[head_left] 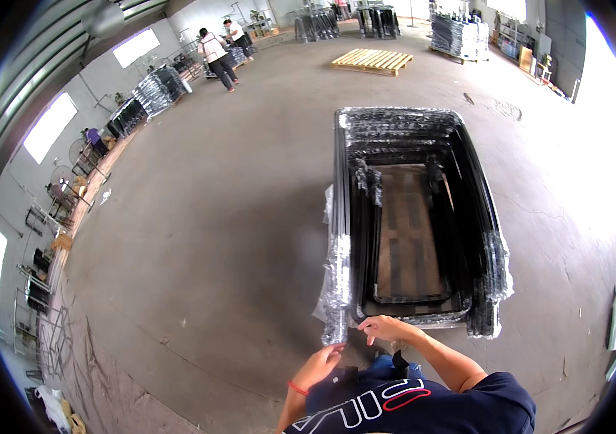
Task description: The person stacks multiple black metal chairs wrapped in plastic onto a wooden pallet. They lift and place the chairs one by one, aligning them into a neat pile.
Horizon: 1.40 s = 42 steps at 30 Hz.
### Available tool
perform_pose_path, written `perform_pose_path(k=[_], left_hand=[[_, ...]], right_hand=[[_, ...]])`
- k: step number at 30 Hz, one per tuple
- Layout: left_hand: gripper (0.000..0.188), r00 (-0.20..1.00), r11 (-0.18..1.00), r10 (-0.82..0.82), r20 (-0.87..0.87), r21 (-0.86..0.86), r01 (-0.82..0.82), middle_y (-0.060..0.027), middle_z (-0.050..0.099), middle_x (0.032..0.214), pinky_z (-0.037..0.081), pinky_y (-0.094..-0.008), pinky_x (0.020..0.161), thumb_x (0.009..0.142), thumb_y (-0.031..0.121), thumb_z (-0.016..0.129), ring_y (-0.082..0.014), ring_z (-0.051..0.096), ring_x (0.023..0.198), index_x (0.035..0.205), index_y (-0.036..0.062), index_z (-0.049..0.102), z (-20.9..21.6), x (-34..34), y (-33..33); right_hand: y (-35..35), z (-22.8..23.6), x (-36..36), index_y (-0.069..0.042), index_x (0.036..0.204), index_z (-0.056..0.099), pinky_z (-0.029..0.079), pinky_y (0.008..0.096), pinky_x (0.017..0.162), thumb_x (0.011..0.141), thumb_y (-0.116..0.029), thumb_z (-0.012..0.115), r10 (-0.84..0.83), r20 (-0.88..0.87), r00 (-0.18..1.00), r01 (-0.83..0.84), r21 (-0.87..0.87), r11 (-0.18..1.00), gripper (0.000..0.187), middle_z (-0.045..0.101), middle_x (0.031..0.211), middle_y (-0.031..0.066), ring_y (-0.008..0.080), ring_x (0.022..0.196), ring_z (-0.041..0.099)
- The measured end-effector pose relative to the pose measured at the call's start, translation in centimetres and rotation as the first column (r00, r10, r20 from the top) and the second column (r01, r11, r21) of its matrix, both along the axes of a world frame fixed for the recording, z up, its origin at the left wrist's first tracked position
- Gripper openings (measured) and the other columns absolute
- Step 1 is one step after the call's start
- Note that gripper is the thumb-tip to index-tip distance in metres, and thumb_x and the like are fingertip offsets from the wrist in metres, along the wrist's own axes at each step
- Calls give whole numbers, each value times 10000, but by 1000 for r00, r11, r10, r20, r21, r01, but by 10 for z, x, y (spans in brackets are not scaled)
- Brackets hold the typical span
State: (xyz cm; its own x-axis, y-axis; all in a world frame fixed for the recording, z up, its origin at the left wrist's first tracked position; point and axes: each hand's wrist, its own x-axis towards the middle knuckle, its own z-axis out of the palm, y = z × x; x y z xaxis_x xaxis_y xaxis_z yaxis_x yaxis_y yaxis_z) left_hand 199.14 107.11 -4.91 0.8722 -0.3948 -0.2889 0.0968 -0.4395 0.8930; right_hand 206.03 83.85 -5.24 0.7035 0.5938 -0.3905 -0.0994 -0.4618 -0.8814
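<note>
In front of me stands a tall stack of black rectangular frames, nested around an open middle. Clear plastic film wraps its near left leg, with loose flaps sticking out at the side. My left hand, a red band at its wrist, is closed with its fingertips at the lower end of that wrapped leg. Just right of it, my right hand is by the near left corner of the stack, fingers curled and thumb pointing down. Whatever its fingertips pinch is too small to make out.
A wooden pallet lies on the concrete floor beyond the stack. Two people are by wrapped bundles at the far left. Another wrapped load stands on a pallet at the back right. Fans and racks line the left wall.
</note>
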Motion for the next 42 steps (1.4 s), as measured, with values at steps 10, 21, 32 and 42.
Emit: perform_pose_path(k=[10, 21, 32, 42], left_hand=[[347, 997, 977, 57, 47, 204, -65, -160, 557, 1051, 435, -330, 804, 813, 198, 515, -266, 557, 932, 1121, 42, 486, -66, 17, 253], [271, 896, 830, 427, 122, 339, -442, -123, 583, 1001, 447, -276, 766, 824, 119, 501, -188, 574, 879, 1075, 18, 510, -15, 90, 526], [343, 997, 969, -73, -38, 236, 80, -152, 536, 1091, 415, -320, 843, 850, 200, 480, -241, 535, 980, 1148, 34, 445, -18, 396, 586], [326, 969, 942, 171, 178, 259, -214, -134, 548, 1068, 429, -302, 813, 839, 170, 494, -221, 544, 962, 1127, 21, 467, 30, 661, 699]], right_hand=[[248, -89, 84, -36, 931, 596, 466, 305, 711, 788, -162, 481, -79, 115, 990, 63, 130, 989, 223, 623, 841, 104, 206, 800, 602], [499, 16, 178, -60, 1121, 491, 423, 315, 814, 831, -232, 462, 143, 112, 983, -163, 197, 967, 338, 570, 1034, 132, 229, 943, 550], [454, -128, 343, -51, 993, 583, 437, 317, 786, 789, -195, 483, -483, 19, 876, 482, -89, 871, 269, 608, 924, 123, 238, 892, 573], [639, 46, 729, -57, 1099, 471, 451, 320, 607, 832, -219, 408, 44, 274, 961, -36, -32, 999, 320, 592, 645, 111, 206, 600, 585]])
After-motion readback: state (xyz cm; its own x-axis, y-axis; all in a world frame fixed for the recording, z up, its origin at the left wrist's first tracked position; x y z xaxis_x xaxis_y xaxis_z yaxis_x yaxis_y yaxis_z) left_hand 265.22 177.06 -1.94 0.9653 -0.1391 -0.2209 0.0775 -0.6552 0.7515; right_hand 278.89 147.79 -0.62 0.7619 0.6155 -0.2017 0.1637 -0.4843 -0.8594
